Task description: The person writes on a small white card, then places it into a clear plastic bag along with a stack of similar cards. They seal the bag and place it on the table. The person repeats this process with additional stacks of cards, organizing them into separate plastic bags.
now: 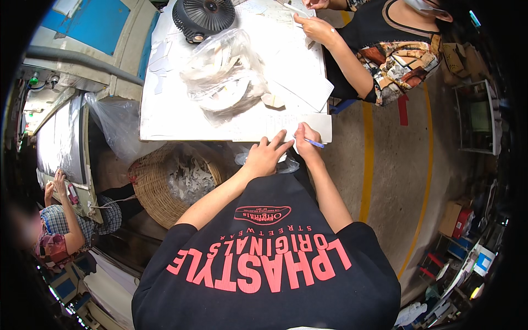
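Note:
My left hand (265,155) lies flat with fingers spread on a white sheet of paper (286,124) at the near edge of the white table (165,118). My right hand (307,144) is closed around a blue pen (314,143) whose tip rests on the same sheet. Both forearms reach up from my black shirt with red lettering.
Clear plastic bags of white pieces (225,74) sit mid-table, a black fan (203,16) behind them. A wicker basket of white scraps (176,181) stands under the table's near-left edge. Another person's hands (316,27) work at the far right; a third person sits at lower left (60,220).

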The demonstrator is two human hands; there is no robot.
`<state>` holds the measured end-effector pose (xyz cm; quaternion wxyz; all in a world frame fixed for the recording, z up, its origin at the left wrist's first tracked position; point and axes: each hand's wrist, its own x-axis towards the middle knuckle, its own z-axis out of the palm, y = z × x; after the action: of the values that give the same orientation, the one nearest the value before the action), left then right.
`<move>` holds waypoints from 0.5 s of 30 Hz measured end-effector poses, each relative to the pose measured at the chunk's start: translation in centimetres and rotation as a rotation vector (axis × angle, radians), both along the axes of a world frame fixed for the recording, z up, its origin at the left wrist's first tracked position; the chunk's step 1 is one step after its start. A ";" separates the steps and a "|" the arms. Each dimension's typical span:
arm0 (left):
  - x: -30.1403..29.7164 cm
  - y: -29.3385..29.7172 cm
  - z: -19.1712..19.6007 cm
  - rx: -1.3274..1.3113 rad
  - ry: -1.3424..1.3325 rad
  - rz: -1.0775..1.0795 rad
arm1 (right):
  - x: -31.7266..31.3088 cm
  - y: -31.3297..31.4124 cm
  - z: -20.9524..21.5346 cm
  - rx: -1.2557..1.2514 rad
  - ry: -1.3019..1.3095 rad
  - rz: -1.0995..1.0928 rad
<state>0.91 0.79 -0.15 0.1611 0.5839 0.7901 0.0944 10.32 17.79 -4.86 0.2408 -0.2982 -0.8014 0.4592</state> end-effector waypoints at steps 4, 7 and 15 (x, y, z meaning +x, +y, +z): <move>0.1 0.1 0.0 0.001 0.000 -0.002 | 0.0 0.0 -0.5 0.030 0.004 -0.013; 0.0 0.1 0.2 -0.012 -0.003 -0.007 | 0.1 0.1 -0.5 0.034 0.007 -0.014; 0.0 0.1 0.4 -0.020 -0.008 -0.007 | 0.0 -0.1 -0.4 0.085 0.027 -0.028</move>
<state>0.95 0.93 0.27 0.1703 0.5847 0.7883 0.0881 10.31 17.70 -5.31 0.2708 -0.2927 -0.8125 0.4253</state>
